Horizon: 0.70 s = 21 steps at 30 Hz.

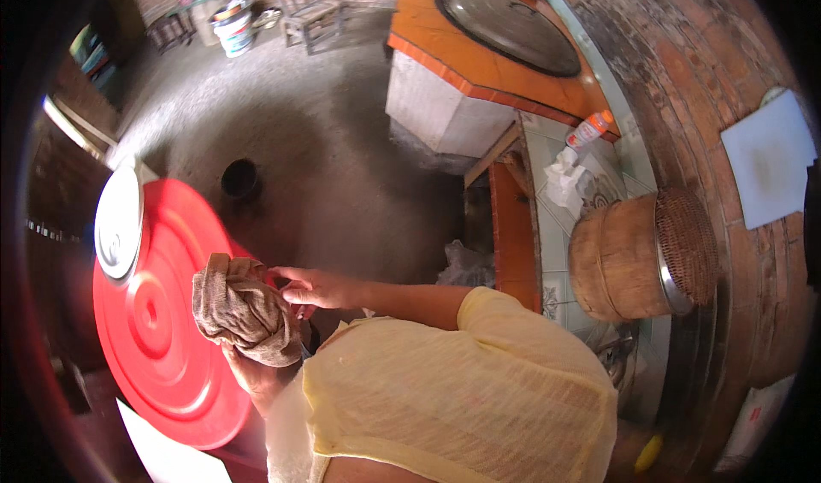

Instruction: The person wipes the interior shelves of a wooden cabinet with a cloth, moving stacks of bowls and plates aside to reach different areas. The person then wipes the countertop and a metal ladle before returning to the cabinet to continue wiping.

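Note:
A bunched brown cloth (240, 306) is held between my two hands, in front of the large round red plastic lid. My left hand (253, 374) supports it from below, its fingers partly hidden by the folds. At the cloth's near right edge, my right hand (314, 288) grips with bent fingers, the tips partly out of sight. Whether anything lies inside the bundle cannot be seen. Behind it, the red lid (151, 316) spreads out on the left, and a shiny metal lid (120, 223) overlaps its upper edge.
A black bucket (240, 178) stands on the floor. Beyond are a wooden chair (311, 18) and a white bucket (233, 30). On the right, a tiled counter (555, 258) carries a wooden steamer (616, 258) and an orange-capped bottle (589, 130). An orange-topped stove (436, 46) holds a large pan lid (510, 30).

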Each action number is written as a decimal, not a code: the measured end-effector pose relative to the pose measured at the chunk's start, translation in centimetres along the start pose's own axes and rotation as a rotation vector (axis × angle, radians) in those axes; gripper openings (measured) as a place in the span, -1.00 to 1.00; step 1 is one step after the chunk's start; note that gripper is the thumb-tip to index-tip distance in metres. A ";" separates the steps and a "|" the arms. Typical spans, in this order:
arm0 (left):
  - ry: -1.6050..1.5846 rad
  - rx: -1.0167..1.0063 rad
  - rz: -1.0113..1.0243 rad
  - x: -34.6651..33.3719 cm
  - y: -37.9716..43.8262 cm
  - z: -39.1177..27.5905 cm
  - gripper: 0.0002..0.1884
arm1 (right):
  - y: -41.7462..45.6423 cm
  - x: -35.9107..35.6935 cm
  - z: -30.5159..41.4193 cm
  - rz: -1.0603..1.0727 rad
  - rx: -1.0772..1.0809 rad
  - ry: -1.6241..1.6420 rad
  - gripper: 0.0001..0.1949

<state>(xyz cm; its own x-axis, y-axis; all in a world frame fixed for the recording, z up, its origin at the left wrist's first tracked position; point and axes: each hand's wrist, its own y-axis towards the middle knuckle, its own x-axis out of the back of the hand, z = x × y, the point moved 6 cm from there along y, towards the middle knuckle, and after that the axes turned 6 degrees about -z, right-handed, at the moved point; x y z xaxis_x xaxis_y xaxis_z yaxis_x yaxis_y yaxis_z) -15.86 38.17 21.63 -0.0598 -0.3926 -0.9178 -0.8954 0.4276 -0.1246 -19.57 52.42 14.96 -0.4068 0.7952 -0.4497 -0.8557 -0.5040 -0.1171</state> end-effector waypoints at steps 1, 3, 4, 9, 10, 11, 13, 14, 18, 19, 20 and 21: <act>0.001 0.043 0.024 -0.7 2.5 0.9 -0.28 | -0.2 0.8 1.3 0.005 0.009 -0.034 -0.38; 0.049 0.095 -0.015 -1.5 5.2 1.8 -0.23 | -0.3 3.0 3.2 0.004 0.031 -0.107 -0.42; 0.059 0.121 -0.023 -1.7 6.6 2.4 -0.24 | -0.1 4.6 4.1 -0.089 0.162 -0.227 -0.57; 0.278 0.037 -0.272 7.3 14.7 0.0 -0.35 | -1.0 12.6 8.6 -0.424 0.205 -0.160 -0.78; 0.268 0.091 -0.268 7.7 16.3 0.3 -0.33 | -1.5 13.3 9.9 -0.499 0.269 -0.098 -0.78; 0.251 0.159 -0.259 7.7 18.1 1.2 -0.32 | -2.4 14.3 10.8 -0.587 0.333 -0.043 -0.78; 0.224 0.294 -0.225 7.7 21.5 4.1 -0.30 | -3.5 16.6 10.8 -0.643 0.355 -0.007 -0.77; 0.212 0.363 -0.206 7.5 23.0 5.5 -0.29 | -4.3 17.5 10.9 -0.672 0.371 0.010 -0.77; 0.319 0.614 -0.183 4.1 26.5 9.5 -0.18 | -7.6 20.2 11.5 -0.929 0.358 0.054 -0.80; 0.315 0.670 -0.108 1.7 27.3 10.8 -0.18 | -8.7 20.4 12.4 -1.004 0.460 0.073 -0.80; 0.297 0.736 -0.053 0.1 28.5 11.9 -0.19 | -9.7 20.7 12.9 -1.069 0.547 0.081 -0.81; 0.271 0.797 -0.013 -0.9 29.6 13.5 -0.19 | -10.7 22.4 11.4 -1.234 0.443 -0.077 -0.83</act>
<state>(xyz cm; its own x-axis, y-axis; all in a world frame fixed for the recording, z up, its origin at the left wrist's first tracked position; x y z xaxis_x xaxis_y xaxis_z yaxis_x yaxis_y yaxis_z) -36.37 62.18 13.63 -0.2467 -0.5400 -0.8047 -0.3231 0.8287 -0.4570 -23.14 79.43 16.25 0.7092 0.6750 -0.2036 -0.7014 0.7046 -0.1070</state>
